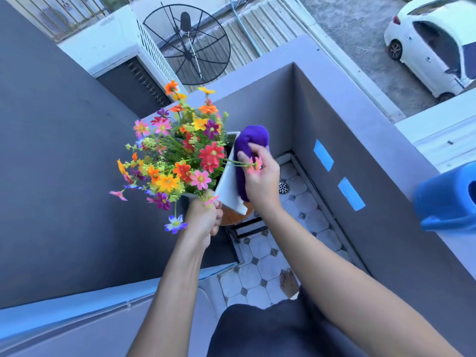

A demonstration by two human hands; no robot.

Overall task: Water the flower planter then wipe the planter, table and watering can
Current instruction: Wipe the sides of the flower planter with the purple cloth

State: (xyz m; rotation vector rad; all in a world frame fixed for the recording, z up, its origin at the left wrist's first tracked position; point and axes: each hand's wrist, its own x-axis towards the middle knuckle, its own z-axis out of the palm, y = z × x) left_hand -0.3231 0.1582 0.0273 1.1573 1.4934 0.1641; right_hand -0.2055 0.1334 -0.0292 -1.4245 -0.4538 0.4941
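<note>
A white rectangular planter full of bright mixed flowers stands tilted on a small round wooden table. My left hand grips the planter's near corner. My right hand is closed on a purple cloth, pressing it against the planter's right side wall. A blue watering can rests on top of the grey balcony wall at the far right, away from both hands.
The balcony is narrow, with grey walls on both sides and a tiled floor with a drain. Blue tape strips mark the right wall. A satellite dish and a white car lie beyond.
</note>
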